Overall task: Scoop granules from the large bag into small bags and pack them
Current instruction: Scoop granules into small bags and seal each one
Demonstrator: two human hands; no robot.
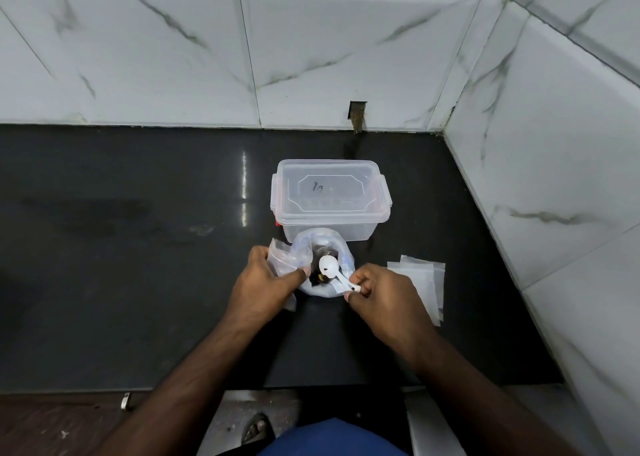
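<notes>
The large clear bag (341,247) stands open on the black counter, with dark granules (317,275) showing inside. My left hand (265,282) grips a small clear bag (284,256) just left of the large bag's mouth. My right hand (374,294) pinches the handle of a white plastic spoon (329,266). The spoon's bowl lies over the granules inside the large bag.
A clear plastic box with a shut lid (329,192) stands right behind the large bag. A stack of empty small bags (420,279) lies on the counter (138,282) to the right. Tiled walls (554,161) close the back and right sides.
</notes>
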